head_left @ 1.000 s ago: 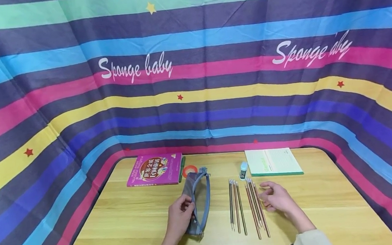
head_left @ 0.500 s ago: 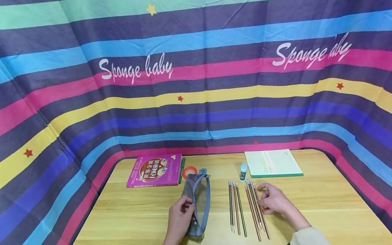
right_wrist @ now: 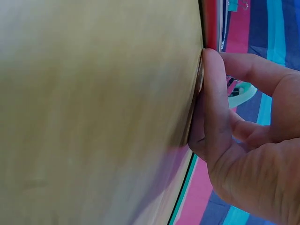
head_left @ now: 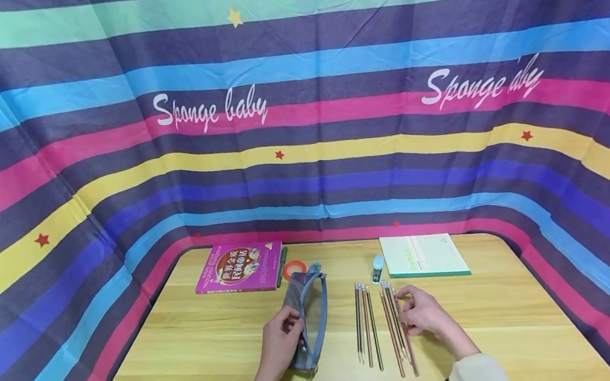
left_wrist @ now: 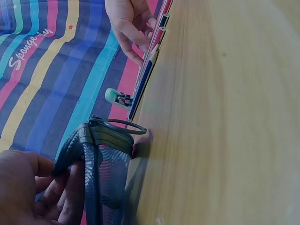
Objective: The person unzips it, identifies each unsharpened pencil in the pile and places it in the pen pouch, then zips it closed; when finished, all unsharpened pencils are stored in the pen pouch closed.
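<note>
My left hand (head_left: 281, 341) pinches the near-left edge of a grey mesh pencil case (head_left: 310, 317), which stands with its zipped mouth spread wide. In the left wrist view the case's mesh side (left_wrist: 112, 180) rests on the table. Two groups of pencils lie to its right: a left group (head_left: 368, 327) and a right group (head_left: 394, 328). My right hand (head_left: 425, 310) is beside the right group, thumb and index finger touching its outermost reddish pencil. From the right wrist view, the fingertips meet a red pencil (right_wrist: 212, 23) at its side; the exact contact is partly hidden.
A purple book (head_left: 241, 267) lies at the back left, with a green item partly hidden beside it. A red ring-shaped roll (head_left: 293, 269) sits behind the case. A small blue-capped container (head_left: 378, 269) stands near a pale green notebook (head_left: 425, 255). Striped cloth (head_left: 298, 112) encloses the table.
My right hand has moved slightly left, up against the right group, and its outermost pencil has shifted a little towards the others. The left hand and pencil case have stayed put.
</note>
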The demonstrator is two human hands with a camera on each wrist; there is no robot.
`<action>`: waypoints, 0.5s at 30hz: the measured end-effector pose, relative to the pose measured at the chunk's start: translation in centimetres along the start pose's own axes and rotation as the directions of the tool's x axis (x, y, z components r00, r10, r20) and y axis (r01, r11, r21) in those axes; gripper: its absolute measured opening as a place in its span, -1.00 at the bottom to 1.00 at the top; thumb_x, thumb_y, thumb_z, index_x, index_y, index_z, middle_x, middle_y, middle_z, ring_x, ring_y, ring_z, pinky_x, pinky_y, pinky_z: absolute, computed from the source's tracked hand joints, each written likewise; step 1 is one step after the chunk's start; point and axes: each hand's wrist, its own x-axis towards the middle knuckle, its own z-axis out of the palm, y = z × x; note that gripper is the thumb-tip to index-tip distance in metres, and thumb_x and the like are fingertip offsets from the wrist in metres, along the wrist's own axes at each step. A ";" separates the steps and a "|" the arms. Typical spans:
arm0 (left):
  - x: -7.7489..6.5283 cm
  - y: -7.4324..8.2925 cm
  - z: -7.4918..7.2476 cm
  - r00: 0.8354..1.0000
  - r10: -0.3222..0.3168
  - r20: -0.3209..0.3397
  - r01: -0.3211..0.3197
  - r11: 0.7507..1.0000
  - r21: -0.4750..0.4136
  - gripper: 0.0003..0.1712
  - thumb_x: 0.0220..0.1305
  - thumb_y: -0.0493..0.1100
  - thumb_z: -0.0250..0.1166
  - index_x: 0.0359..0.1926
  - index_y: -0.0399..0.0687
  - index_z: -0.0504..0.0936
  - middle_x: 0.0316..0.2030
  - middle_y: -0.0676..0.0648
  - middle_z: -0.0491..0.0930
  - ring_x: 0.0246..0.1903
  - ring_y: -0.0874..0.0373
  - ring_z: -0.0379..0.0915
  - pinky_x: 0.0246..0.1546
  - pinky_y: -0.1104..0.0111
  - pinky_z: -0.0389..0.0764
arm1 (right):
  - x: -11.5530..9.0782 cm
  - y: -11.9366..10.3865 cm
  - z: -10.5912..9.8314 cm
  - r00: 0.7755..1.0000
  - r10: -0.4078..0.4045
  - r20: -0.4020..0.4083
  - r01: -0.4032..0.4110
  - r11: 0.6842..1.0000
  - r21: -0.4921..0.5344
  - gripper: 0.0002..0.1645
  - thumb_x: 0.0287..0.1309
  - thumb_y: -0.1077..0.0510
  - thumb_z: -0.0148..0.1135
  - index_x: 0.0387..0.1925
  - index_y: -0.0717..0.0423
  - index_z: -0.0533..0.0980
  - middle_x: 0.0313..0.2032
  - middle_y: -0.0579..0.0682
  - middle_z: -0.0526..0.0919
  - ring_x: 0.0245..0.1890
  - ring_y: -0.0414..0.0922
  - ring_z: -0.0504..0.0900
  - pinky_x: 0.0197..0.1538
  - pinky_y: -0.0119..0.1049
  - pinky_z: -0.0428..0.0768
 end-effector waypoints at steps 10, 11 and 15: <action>0.0 0.1 0.1 1.000 0.006 0.004 -0.006 1.000 0.000 -0.94 0.28 -0.41 0.29 -0.23 -0.26 0.63 -0.41 -0.16 0.63 -0.54 0.27 0.48 -0.57 0.43 0.67 | 0.2 0.0 0.1 1.000 0.027 -0.011 -0.027 0.999 0.031 -0.38 -0.01 0.55 0.32 0.16 0.34 0.44 -0.30 0.18 0.54 -0.48 0.02 0.62 -0.45 -0.10 0.78; 0.0 0.1 0.1 1.000 0.008 0.003 -0.008 1.000 -0.001 -0.94 0.27 -0.42 0.28 -0.23 -0.28 0.63 -0.41 -0.16 0.63 -0.55 0.27 0.48 -0.57 0.43 0.67 | 0.3 0.0 0.1 1.000 0.029 -0.011 -0.029 0.999 0.033 -0.37 -0.02 0.56 0.31 0.16 0.34 0.44 -0.31 0.18 0.54 -0.49 0.01 0.62 -0.45 -0.10 0.77; 0.1 0.1 0.2 1.000 0.011 -0.004 -0.011 1.000 0.002 -0.94 0.27 -0.42 0.29 -0.24 -0.27 0.63 -0.42 -0.16 0.63 -0.56 0.27 0.48 -0.58 0.43 0.67 | 0.4 -0.1 0.1 0.999 0.035 -0.016 -0.034 0.999 0.025 -0.35 -0.05 0.56 0.28 0.16 0.35 0.44 -0.34 0.17 0.56 -0.52 0.00 0.61 -0.49 -0.12 0.76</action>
